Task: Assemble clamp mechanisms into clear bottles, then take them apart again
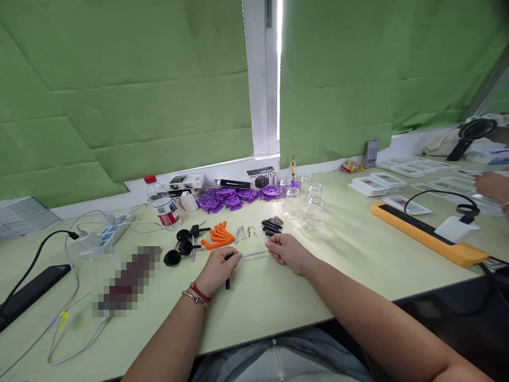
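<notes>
My left hand (219,268) is closed around a black piece (228,283) with a thin metal rod (253,254) that points to the right. Close to the rod's tip, the fingers of my right hand (289,252) are pinched together; whatever they hold is too small or hidden to make out. Just beyond the hands lie orange curved handles (222,234), several metal pins (240,234), small brass-coloured pieces (249,232) and short black tubes (271,227) beside a pile of tiny metal parts (276,219). Black round-ended parts with rods (185,246) lie left of the handles.
Purple plastic parts (226,198) and clear glass jars (306,204) stand at the back. A red-capped bottle (163,204) is at left, with cables and a power strip (115,231). An orange power strip (427,233) lies right, near another person's hand (493,187).
</notes>
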`<state>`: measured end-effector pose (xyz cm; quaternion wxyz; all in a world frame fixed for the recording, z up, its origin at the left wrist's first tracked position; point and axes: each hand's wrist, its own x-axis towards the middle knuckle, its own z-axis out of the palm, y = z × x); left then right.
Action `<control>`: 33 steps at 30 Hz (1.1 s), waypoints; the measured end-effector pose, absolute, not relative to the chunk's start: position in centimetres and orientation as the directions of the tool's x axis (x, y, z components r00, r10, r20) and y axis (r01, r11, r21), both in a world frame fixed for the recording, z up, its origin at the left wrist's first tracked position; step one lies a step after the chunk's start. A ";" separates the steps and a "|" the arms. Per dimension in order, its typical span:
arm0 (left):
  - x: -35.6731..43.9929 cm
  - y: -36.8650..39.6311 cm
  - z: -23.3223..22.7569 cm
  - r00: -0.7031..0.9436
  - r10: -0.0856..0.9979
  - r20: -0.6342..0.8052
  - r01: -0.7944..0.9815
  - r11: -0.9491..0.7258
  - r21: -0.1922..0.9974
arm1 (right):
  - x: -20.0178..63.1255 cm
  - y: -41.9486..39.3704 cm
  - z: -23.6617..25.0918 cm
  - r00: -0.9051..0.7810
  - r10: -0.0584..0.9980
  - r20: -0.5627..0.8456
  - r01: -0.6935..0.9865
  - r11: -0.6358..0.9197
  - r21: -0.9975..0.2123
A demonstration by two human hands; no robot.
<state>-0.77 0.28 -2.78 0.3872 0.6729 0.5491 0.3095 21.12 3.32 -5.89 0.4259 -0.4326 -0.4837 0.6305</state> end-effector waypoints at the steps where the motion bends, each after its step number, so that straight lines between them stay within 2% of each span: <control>1: -0.8 0.4 -2.8 0.218 0.976 -0.005 0.504 -0.108 0.857 | 21.2 3.5 -6.0 -0.262 0.957 -0.125 -0.110 -0.158 -0.981; 10: -0.8 1.0 -3.1 0.183 0.978 0.100 0.574 -0.189 0.797 | 21.5 4.0 -6.1 -0.300 0.948 -0.104 -0.072 -0.132 -0.989; 33: -0.9 1.2 -3.2 0.208 0.973 0.095 0.568 -0.199 0.799 | 21.4 3.8 -6.0 -0.298 0.946 -0.130 -0.071 -0.158 -0.985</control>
